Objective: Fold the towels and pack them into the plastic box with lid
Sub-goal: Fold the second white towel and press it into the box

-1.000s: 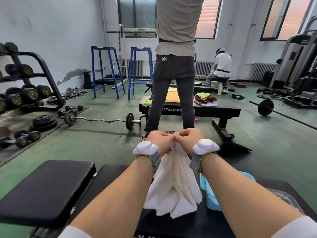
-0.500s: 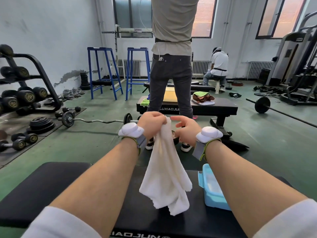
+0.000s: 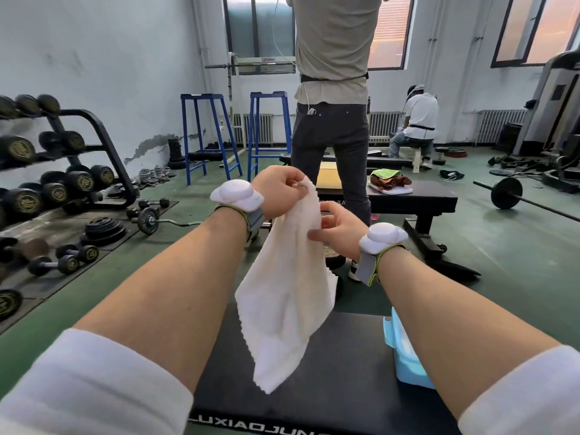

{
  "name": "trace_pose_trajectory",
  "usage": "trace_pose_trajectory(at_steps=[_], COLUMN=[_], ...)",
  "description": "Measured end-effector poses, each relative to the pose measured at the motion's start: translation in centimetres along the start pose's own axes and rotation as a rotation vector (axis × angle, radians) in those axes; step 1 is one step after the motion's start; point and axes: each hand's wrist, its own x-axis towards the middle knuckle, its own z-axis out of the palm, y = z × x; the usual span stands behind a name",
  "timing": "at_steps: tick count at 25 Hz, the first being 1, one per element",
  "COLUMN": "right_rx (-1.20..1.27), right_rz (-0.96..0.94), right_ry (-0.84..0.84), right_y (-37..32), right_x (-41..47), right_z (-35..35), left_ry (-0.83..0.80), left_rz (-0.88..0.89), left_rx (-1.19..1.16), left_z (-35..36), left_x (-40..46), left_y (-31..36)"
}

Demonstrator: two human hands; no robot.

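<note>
A white towel [image 3: 287, 290] hangs in the air over the black bench pad [image 3: 342, 372]. My left hand [image 3: 279, 191] pinches its top corner, held high. My right hand [image 3: 337, 227] sits lower and to the right, thumb and fingers pinching the towel's right edge. The towel's lower tip dangles just above the pad. A light blue plastic box [image 3: 405, 356] lies on the pad at the right, partly hidden behind my right forearm.
A person [image 3: 332, 105] stands close ahead with their back to me, by a second black bench [image 3: 417, 196] carrying a tray of coloured cloths [image 3: 389, 180]. Dumbbell rack [image 3: 47, 158] at left, barbells on the green floor, another person seated far right.
My hands have come apart. The left one has risen with the towel's corner while the right one slid down along its edge. The towel now hangs longer and more spread out.
</note>
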Motion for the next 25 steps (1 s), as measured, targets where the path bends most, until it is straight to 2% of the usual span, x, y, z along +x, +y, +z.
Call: trace_pose_trajectory(at_steps=[4,7,9,13,16,20,23,25], right_rx=[-0.327,-0.391,-0.541,-0.832,-0.99,-1.075,-1.152,-1.331], right_rz=[0.022,0.116,0.18,0.295,0.21,0.045,-0.045,-0.112], right_ry=[0.02,-0.059,-0.092,-0.072,0.057,0.242,0.161,0.074], right_y=[0.6,2.8,4.5,5.6,4.8,2.9,1.1,0.5], right_x=[0.0,-0.9,-1.8,-2.5,-1.8,-0.4,0.0,-0.2], right_z=[0.4,0.5,0.7,-0.1,-2.4,-5.2,-6.2,-6.9], left_ry=[0.156,0.275,0.343,0.416,0.415,0.298,0.291,0.288], left_rz=[-0.015,-0.039,-0.048,-0.093,-0.247,-0.453,-0.538,-0.575], left_rx=[-0.061,-0.184,-0.235,-0.171,-0.142,-0.161,-0.251,-0.265], left_z=[-1.2,-1.9,-2.4,-3.4,-3.3,-2.2,-1.0,-0.4], left_x=[0.3,0.5,0.5,0.1,-0.4,-2.1,-3.2,-3.6], left_y=[-0.8,-1.5,-1.8,-4.0,-7.4,-11.5,-13.0,-13.8])
